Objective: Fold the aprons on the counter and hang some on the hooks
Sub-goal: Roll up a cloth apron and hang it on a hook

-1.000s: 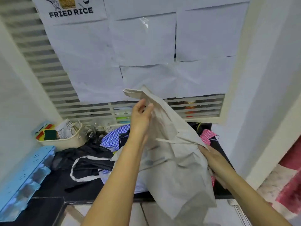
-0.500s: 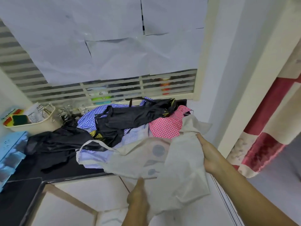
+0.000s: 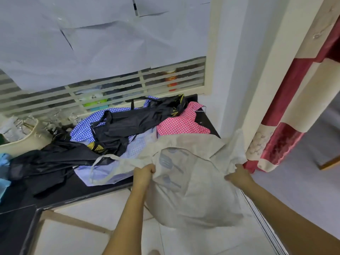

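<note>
A beige apron (image 3: 195,183) with a faint utensil print hangs in front of the black counter (image 3: 60,196), stretched between both hands. My left hand (image 3: 144,174) grips its left edge; my right hand (image 3: 238,176) grips its right edge near the wall corner. Its white strap (image 3: 100,167) trails onto the counter. On the counter lies a heap of aprons: black ones (image 3: 132,122), a blue checked one (image 3: 82,128), a pink checked one (image 3: 181,122) and a pale blue one (image 3: 103,174). No hooks are in view.
A cream basket (image 3: 24,142) of small items stands at the counter's left, beside a blue object (image 3: 3,173). A louvred window covered with white paper (image 3: 103,39) is behind. A red and cream curtain (image 3: 294,115) hangs at the right. Pale tiled floor (image 3: 77,234) lies below.
My left hand has come up from low under the cloth and taken the beige apron's left edge. My right hand has slid lower and right, so the apron is now spread between them.
</note>
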`<state>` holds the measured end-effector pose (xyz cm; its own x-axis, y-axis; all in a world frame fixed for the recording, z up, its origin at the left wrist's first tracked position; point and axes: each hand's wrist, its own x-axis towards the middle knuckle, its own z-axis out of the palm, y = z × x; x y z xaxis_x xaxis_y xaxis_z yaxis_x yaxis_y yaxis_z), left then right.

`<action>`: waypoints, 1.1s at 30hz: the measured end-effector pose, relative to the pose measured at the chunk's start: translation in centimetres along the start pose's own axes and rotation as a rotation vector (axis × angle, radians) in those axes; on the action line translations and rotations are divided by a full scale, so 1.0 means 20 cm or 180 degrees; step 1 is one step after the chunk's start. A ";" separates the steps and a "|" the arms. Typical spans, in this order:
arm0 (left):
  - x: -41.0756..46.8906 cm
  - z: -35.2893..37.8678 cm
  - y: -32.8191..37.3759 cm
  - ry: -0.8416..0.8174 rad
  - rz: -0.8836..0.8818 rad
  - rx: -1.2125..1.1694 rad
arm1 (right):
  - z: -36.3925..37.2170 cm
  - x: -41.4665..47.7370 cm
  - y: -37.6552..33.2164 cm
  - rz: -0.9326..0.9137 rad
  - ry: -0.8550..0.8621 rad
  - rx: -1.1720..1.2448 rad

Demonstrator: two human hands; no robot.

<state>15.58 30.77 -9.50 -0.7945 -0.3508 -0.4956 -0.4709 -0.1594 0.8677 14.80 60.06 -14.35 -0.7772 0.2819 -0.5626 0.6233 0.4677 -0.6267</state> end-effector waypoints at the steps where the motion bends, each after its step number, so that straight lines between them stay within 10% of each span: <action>1: -0.05 0.00 0.08 -0.0180 0.0261 0.0577 | 0.02 -0.04 -0.04 -0.0147 0.0126 -0.0045; 7: -0.22 -0.13 0.33 -0.1507 -0.0192 0.2727 | 0.22 -0.22 -0.36 -0.1664 -0.0022 0.0341; 15: -0.29 -0.36 0.29 -0.1775 -0.0070 0.2812 | 0.58 -0.49 -0.41 -0.3575 -0.0305 -0.0229; 23: -0.34 -0.46 0.21 -0.1360 0.0249 0.3588 | 0.68 -0.51 -0.49 -0.2133 -0.0731 -0.1580; 33: -0.35 -0.50 0.19 -0.2118 0.0049 0.2410 | 0.70 -0.62 -0.51 -0.0450 -0.2663 0.1980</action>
<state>23.20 23.32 -2.29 -0.7464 0.2753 -0.6059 -0.3946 0.5500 0.7361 19.32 40.06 -8.62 -0.6865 -0.5210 -0.5073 0.6505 -0.1281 -0.7486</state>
